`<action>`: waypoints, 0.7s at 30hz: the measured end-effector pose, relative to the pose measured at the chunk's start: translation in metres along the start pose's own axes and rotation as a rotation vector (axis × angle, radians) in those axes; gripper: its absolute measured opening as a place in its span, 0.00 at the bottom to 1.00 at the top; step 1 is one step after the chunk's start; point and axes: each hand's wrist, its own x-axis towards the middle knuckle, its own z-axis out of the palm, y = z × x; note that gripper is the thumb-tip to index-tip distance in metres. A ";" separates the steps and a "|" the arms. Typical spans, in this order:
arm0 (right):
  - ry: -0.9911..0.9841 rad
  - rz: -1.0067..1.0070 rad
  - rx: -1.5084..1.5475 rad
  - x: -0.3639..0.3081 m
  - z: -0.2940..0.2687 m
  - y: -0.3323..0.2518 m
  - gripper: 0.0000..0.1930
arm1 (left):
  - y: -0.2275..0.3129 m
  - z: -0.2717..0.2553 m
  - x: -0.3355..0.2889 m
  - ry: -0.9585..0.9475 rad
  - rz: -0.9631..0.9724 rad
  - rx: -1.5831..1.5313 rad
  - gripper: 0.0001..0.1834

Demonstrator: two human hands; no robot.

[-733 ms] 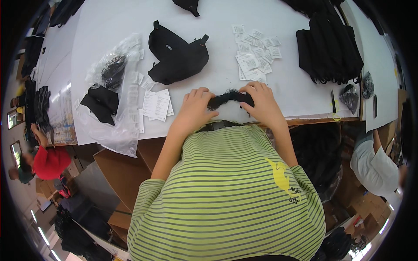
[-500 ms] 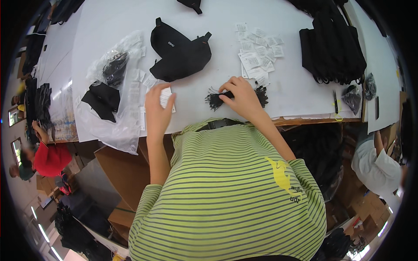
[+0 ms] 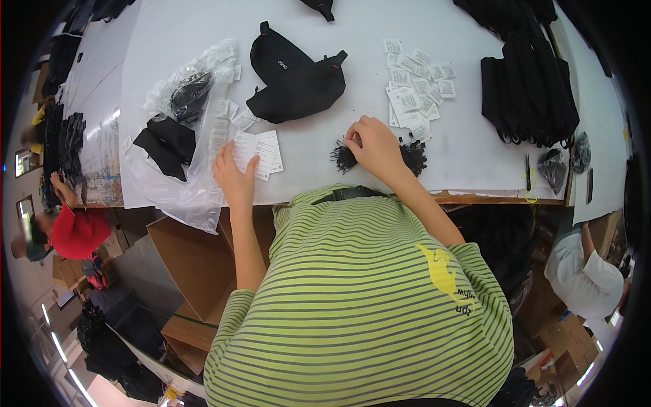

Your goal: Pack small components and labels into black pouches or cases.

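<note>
My left hand [image 3: 234, 178] rests at the left edge of some white printed cards [image 3: 248, 150], thumb and fingers spread around their near corner. Over a bundle of thin black hang-tag strings [image 3: 413, 157] is my right hand [image 3: 377, 150], its thumb and forefinger pinched together on the bundle's left part. The palm hides the middle of the bundle. Beyond my hands lies a black fabric bag [image 3: 298, 85] with short side tabs. A loose pile of small white labels [image 3: 415, 88] is spread behind my right hand.
A clear plastic bag [image 3: 209, 152] with black pieces lies left. Stacked black bags [image 3: 529, 95] are at the right, near tweezers [image 3: 527, 171] and a bagged dark bundle [image 3: 553, 169]. Cardboard boxes [image 3: 186, 264] stand below the table edge. People work at both sides.
My left hand has drawn back left and nearer, uncovering more of the white cards. My right hand's fingers have closed into a tighter pinch at the strings. The view has shifted slightly.
</note>
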 end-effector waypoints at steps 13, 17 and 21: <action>0.104 0.044 0.543 -0.014 -0.093 -0.047 0.04 | 0.004 -0.010 0.001 0.103 0.011 -0.055 0.21; 0.242 -0.152 0.616 -0.024 -0.118 -0.056 0.04 | 0.010 -0.022 0.002 -0.154 -0.171 -0.355 0.15; 0.102 0.200 1.166 -0.024 -0.110 -0.057 0.04 | 0.069 -0.056 0.001 -0.274 -0.321 -1.096 0.15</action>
